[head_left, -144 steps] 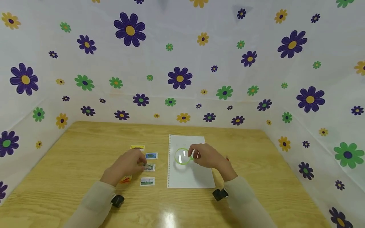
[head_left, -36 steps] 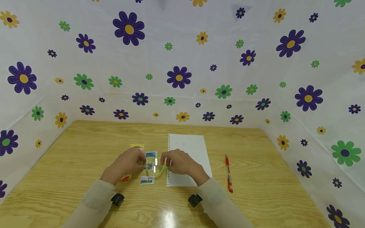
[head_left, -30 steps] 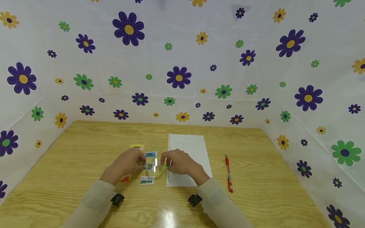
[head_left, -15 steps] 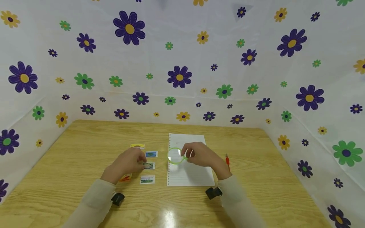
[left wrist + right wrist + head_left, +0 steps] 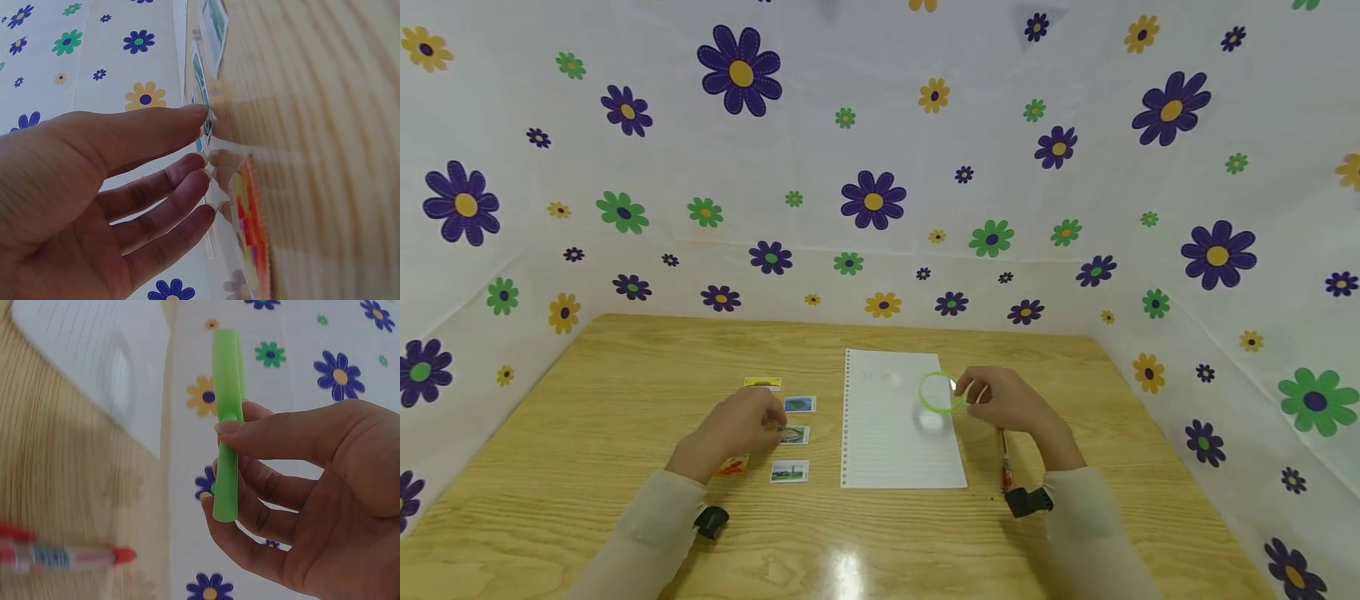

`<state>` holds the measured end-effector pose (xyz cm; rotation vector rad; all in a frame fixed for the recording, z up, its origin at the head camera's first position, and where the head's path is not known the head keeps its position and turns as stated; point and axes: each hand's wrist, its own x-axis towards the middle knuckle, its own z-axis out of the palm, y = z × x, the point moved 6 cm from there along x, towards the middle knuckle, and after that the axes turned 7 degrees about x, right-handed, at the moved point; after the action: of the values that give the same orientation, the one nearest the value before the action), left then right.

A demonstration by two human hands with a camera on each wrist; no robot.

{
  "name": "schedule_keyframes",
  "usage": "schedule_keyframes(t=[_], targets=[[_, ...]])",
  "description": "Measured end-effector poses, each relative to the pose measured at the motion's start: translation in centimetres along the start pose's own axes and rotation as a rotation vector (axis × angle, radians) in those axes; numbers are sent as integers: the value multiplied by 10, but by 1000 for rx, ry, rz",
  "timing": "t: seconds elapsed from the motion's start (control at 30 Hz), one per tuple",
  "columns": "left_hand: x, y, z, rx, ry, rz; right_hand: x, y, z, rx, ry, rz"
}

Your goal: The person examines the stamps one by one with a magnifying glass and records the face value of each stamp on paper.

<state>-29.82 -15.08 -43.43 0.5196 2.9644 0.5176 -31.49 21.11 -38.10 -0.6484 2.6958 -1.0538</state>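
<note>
The right hand (image 5: 1009,402) is pinching the handle of a green magnifying glass (image 5: 937,392) between thumb and fingers, holding it up off the counter (image 5: 625,367). In the right wrist view the magnifying glass (image 5: 226,425) is showing edge-on, its handle lying across the curled fingers (image 5: 250,512) with the thumb pressing it from above. The lens is hanging over the right-hand edge of the lined sheet of paper (image 5: 891,425), near the sheet's far corner, and a pale shadow is falling on the paper just below it.

The left hand (image 5: 733,429) is resting to the left of the paper, with its fingers nearly straight and holding nothing. Its fingertips (image 5: 203,134) are touching the edge of a small picture card (image 5: 793,434), the middle one of a short column of cards lying between that hand and the paper. A blue card (image 5: 800,404) is lying beyond it, a yellow card (image 5: 762,384) farther still, and another card (image 5: 789,472) nearer the person. An orange card (image 5: 731,467) is peeking out from under the left wrist.

A red pen (image 5: 1003,462) is lying on the counter just right of the paper, partly under the right forearm, and so below the raised magnifying glass and well apart from the left hand.
</note>
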Motion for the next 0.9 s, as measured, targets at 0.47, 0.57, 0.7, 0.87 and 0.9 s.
schedule_keyframes(t=[0.47, 0.57, 0.7, 0.87, 0.9], targets=[[-1, 0, -1, -10, -1, 0, -31, 46, -33, -64, 83, 64], [-1, 0, 0, -8, -2, 1, -37, 51, -39, -66, 93, 74], [0, 0, 1, 1, 1, 7, -45, 56, -45, -63, 103, 90], [0, -1, 1, 5, 2, 0, -49, 63, -47, -64, 110, 107], [-1, -1, 1, 4, 2, 0, -50, 65, -47, -63, 113, 110]])
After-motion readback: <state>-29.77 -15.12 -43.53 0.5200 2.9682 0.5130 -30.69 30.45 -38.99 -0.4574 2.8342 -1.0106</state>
